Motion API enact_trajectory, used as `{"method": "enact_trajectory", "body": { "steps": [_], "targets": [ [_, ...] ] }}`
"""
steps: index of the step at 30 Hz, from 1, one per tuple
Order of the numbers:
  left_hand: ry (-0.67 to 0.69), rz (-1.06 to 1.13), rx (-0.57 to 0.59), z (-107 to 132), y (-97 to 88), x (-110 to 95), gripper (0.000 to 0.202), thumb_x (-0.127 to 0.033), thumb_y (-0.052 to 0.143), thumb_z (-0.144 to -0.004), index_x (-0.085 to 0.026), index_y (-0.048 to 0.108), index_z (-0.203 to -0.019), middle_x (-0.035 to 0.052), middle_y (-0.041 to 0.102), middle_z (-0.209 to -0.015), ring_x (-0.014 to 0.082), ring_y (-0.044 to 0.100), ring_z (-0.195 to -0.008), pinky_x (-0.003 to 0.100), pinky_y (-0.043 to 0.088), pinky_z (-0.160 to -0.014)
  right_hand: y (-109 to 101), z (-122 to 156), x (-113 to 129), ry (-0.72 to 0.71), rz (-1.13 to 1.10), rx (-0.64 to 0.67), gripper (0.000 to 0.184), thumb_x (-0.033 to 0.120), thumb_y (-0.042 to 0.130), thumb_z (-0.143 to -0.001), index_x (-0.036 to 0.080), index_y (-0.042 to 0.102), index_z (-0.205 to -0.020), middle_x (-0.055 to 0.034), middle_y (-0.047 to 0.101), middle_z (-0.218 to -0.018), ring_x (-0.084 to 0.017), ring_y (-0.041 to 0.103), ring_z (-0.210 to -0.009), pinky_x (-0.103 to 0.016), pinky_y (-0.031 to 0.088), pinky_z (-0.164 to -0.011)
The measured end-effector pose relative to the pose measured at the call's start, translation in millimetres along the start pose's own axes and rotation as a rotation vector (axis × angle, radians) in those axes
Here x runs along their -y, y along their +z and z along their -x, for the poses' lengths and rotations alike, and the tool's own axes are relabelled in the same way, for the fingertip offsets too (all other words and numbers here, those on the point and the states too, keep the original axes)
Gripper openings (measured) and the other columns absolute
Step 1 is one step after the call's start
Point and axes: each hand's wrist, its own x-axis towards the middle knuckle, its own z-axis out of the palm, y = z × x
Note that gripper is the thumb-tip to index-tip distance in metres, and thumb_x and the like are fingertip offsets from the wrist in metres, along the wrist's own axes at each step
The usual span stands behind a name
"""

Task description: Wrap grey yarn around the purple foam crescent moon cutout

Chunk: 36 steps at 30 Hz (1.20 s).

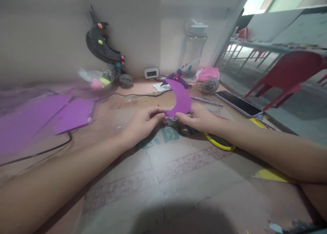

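A purple paper crescent (183,97) is held up over the table between both hands. My left hand (145,121) pinches its lower left tip between thumb and fingers. My right hand (198,117) grips the lower right edge, thumb in front and fingers hidden behind the paper. Just behind the crescent rests a dark blue glue gun (180,80) with a small red light. Under my right wrist lies a yellow-handled tool (219,143), mostly covered by the hand and forearm. Sheets of purple paper (74,115) lie to the left.
A dark crescent decoration (98,45) with coloured dots leans against the wall. A small digital clock (151,73), a clear bottle (194,50) and grey yarn (211,86) stand along the back. On the right lies a phone (238,103); a black cable (38,154) crosses the left side.
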Motion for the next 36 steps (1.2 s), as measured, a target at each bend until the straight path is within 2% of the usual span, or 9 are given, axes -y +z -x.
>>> {"method": "enact_trajectory", "body": {
  "steps": [4, 8, 12, 15, 19, 23, 28, 31, 36],
  "targets": [
    [-0.043, 0.076, 0.025, -0.8, -0.5, 1.6, 0.032, -0.032, 0.054, -0.091, -0.019, 0.066, -0.119, 0.0061, 0.074, -0.103, 0.0169, 0.067, -0.084, 0.03, 0.051, -0.081, 0.5, -0.6, -1.7, 0.038, -0.031, 0.003, 0.037, 0.037, 0.044, -0.09, 0.016, 0.057, -0.063, -0.0016, 0.062, -0.057, -0.012, 0.055, -0.056, -0.023, 0.038, -0.058],
    [-0.04, 0.211, 0.019, -3.3, 0.7, 6.5, 0.043, -0.036, 0.059, -0.089, -0.016, 0.056, -0.128, 0.0068, 0.071, -0.097, 0.0175, 0.068, -0.084, 0.031, 0.052, -0.078, 1.2, -0.6, -3.1, 0.099, -0.084, -0.014, 0.036, 0.038, 0.045, -0.09, 0.016, 0.056, -0.064, -0.0006, 0.061, -0.055, -0.011, 0.054, -0.052, -0.022, 0.037, -0.054],
    [-0.089, 0.31, -0.042, -6.6, -0.1, 5.0, 0.039, -0.037, 0.062, -0.087, -0.016, 0.059, -0.119, 0.0044, 0.068, -0.091, 0.0146, 0.066, -0.078, 0.028, 0.052, -0.076, 1.1, -1.0, -3.9, 0.118, -0.118, -0.022, 0.036, 0.038, 0.044, -0.089, 0.017, 0.053, -0.062, 0.0, 0.059, -0.053, -0.011, 0.053, -0.05, -0.022, 0.037, -0.052],
    [-0.134, 0.354, -0.169, -8.6, -3.1, 4.2, 0.029, -0.038, 0.059, -0.089, -0.017, 0.063, -0.108, 0.0031, 0.066, -0.087, 0.0135, 0.064, -0.077, 0.027, 0.052, -0.075, 1.4, -1.9, -5.1, 0.117, -0.106, -0.036, 0.035, 0.038, 0.045, -0.089, 0.017, 0.052, -0.062, 0.0002, 0.058, -0.053, -0.011, 0.051, -0.05, -0.022, 0.037, -0.052],
    [-0.098, 0.24, -0.311, -9.0, -7.0, 6.9, 0.022, -0.039, 0.062, -0.087, -0.019, 0.067, -0.094, 0.0018, 0.066, -0.085, 0.0124, 0.061, -0.075, 0.025, 0.05, -0.073, 2.2, -2.6, -4.9, 0.121, -0.113, -0.039, 0.035, 0.038, 0.045, -0.089, 0.017, 0.053, -0.062, 0.0007, 0.056, -0.054, -0.011, 0.05, -0.051, -0.022, 0.037, -0.052],
    [-0.148, 0.198, -0.283, -7.1, -8.1, 8.0, 0.028, -0.045, 0.066, -0.084, -0.019, 0.07, -0.091, 0.0034, 0.07, -0.088, 0.0146, 0.063, -0.077, 0.025, 0.05, -0.07, 2.5, -2.7, -4.2, 0.101, -0.112, -0.054, 0.035, 0.037, 0.046, -0.088, 0.017, 0.052, -0.06, 0.0007, 0.054, -0.054, -0.011, 0.049, -0.052, -0.023, 0.037, -0.052],
    [-0.166, 0.233, -0.244, -7.4, -7.3, 9.0, 0.035, -0.048, 0.06, -0.087, -0.019, 0.072, -0.102, 0.0077, 0.071, -0.103, 0.0188, 0.066, -0.089, 0.029, 0.053, -0.077, 2.7, -1.8, -6.5, 0.108, -0.133, -0.042, 0.036, 0.038, 0.045, -0.09, 0.017, 0.052, -0.061, 0.0011, 0.056, -0.054, -0.011, 0.051, -0.052, -0.023, 0.037, -0.053],
    [-0.175, 0.197, -0.234, -7.4, -6.5, 5.5, 0.038, -0.049, 0.056, -0.089, -0.017, 0.071, -0.1, 0.009, 0.071, -0.099, 0.0196, 0.065, -0.086, 0.03, 0.053, -0.075, 1.6, -2.0, -6.1, 0.115, -0.124, -0.041, 0.036, 0.037, 0.045, -0.09, 0.017, 0.051, -0.06, 0.0017, 0.055, -0.053, -0.01, 0.049, -0.051, -0.023, 0.036, -0.053],
    [-0.113, 0.072, -0.187, -4.5, -3.4, -2.0, 0.032, -0.049, 0.06, -0.087, -0.018, 0.069, -0.09, 0.0045, 0.071, -0.09, 0.0192, 0.065, -0.086, 0.028, 0.05, -0.079, -1.2, -4.5, -5.8, 0.078, -0.196, -0.057, 0.039, 0.035, 0.045, -0.091, 0.017, 0.049, -0.056, 0.0031, 0.05, -0.052, -0.009, 0.046, -0.05, -0.023, 0.036, -0.055]
  ]
}}
